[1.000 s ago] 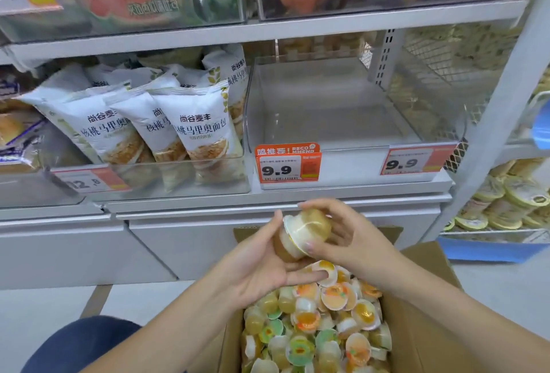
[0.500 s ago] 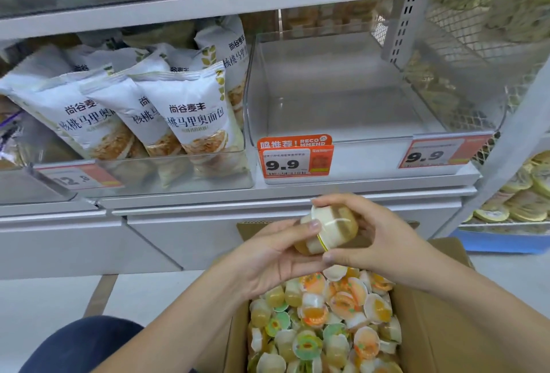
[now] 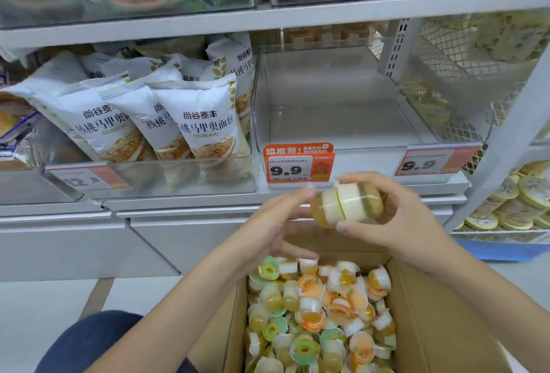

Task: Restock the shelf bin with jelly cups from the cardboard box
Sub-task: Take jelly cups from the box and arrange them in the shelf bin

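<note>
The clear shelf bin (image 3: 333,122) holds no jelly cups that I can see, while the cardboard box (image 3: 440,322) is heaped with them, so restocking has barely begun. The right hand (image 3: 395,217) clasps two jelly cups (image 3: 346,204) pressed lid to lid (thumb below, fingers above) just under the bin's front edge. The left hand (image 3: 268,232) hovers beside them, fingers straight, holding nothing.

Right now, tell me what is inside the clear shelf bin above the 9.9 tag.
Nothing shows inside the clear shelf bin: its floor looks bare. The jelly cups are outside it, held by the right hand.
</note>
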